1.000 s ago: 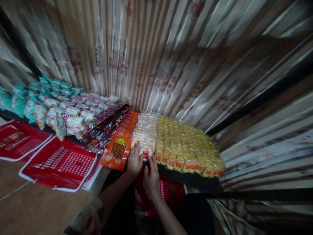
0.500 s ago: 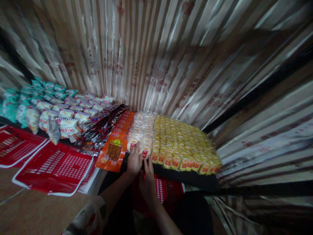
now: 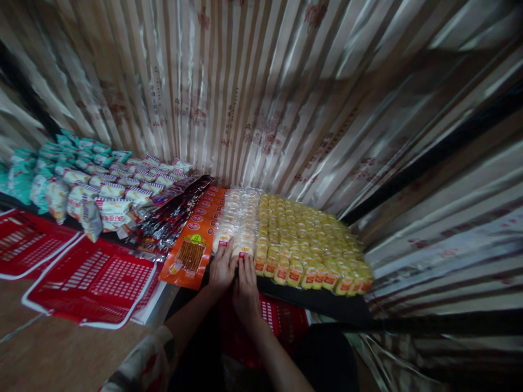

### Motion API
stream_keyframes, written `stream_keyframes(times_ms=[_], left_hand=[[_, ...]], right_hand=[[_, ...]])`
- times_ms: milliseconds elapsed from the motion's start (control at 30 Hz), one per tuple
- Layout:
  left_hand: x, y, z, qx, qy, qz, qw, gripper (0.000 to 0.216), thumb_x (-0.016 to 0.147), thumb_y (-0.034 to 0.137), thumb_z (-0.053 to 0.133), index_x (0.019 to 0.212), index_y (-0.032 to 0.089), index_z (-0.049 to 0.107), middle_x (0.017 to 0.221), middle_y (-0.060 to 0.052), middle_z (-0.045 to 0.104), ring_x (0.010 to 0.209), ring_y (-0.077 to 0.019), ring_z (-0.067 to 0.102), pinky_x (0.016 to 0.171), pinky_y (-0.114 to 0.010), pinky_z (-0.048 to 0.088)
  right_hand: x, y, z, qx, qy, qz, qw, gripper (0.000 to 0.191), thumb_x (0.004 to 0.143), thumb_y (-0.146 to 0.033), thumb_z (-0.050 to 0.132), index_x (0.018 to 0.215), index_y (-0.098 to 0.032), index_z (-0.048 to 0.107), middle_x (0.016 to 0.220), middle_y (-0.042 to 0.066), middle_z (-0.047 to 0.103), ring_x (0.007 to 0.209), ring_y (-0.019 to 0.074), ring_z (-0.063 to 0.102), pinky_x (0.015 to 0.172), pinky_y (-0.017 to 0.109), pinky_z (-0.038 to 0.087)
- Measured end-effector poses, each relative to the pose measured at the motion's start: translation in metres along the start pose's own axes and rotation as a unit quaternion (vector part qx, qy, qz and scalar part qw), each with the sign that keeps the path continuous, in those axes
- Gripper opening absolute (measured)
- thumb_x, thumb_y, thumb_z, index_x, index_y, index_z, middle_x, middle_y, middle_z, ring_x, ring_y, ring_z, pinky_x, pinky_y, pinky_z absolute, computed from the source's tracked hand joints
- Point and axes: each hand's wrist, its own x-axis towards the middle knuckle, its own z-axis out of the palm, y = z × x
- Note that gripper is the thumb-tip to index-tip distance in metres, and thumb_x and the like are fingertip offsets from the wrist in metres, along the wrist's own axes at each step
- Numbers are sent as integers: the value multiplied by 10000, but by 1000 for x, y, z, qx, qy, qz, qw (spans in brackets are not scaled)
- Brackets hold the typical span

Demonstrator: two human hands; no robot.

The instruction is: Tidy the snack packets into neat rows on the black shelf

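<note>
Two rows of white snack packs (image 3: 240, 218) in clear wrappers with red labels lie on the black shelf (image 3: 310, 296). My left hand (image 3: 222, 270) rests its outstretched fingers on the front end of the left row. Beside it, my right hand (image 3: 246, 286) lays its straight fingers against the front pack of the right row. Neither hand is wrapped around a pack. To their left lies a flat orange snack bag (image 3: 190, 256). Yellow wrapped snack packs (image 3: 306, 239) stand in tight rows on the right.
White and striped snack bags (image 3: 112, 190), teal bags (image 3: 22, 171) and dark foil packets (image 3: 163, 226) fill the shelf's left part. Red baskets (image 3: 92, 283) with white rims sit below. A draped, striped curtain (image 3: 245, 92) hangs behind, with a dark slanted bar (image 3: 429, 163) at right.
My right hand has moved up slightly, its fingers now lying on the front white pack. My left hand stays at the left row. The view has shifted a little.
</note>
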Motion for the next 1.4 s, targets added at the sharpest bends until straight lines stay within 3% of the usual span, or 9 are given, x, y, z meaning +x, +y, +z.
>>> stream_keyframes(times_ms=[167,333,533,667,900,1400], left_hand=[[-11,-10,1,0,69,30,997,413,890,211,336,1263,99,473,1142,-144,556,1090,-222,506,959,-372,421],[-23,-13,4,19,63,55,996,383,887,167,310,1185,108,543,1134,-132,575,1109,-217,500,1002,-393,385],[-5,-6,-1,4,138,-4,990,441,915,245,300,1320,96,390,1418,-163,329,1339,-256,245,1084,-469,251],[10,-9,1,-6,114,-31,993,480,926,288,277,1353,76,330,1411,-176,352,1358,-250,217,1086,-458,263],[9,-17,9,12,97,-19,995,505,901,311,346,1349,77,345,1398,-175,375,1335,-264,274,1080,-447,286],[14,-16,-4,-15,77,-44,996,511,838,194,365,1339,91,354,1445,-149,306,1379,-237,153,1112,-431,215]], right_hand=[[-2,1,5,-38,-25,25,999,686,802,-1,292,1445,-163,117,1498,89,175,1385,242,84,1085,528,278],[-2,0,9,-77,-25,22,996,671,824,-12,294,1448,-146,89,1495,115,170,1386,245,80,1085,520,270],[-2,2,10,-104,-37,15,994,632,879,-115,317,1450,-134,49,1507,112,102,1388,255,53,1087,508,261],[-2,1,10,-117,-45,22,992,604,899,-146,302,1451,-137,57,1511,95,91,1390,249,45,1099,488,248],[-2,2,11,-125,-29,15,992,640,883,-106,312,1452,-177,29,1512,77,108,1388,252,86,1079,483,301],[-3,10,12,-111,-16,-9,994,643,886,-141,336,1451,-191,35,1519,81,75,1382,269,129,1050,504,346]])
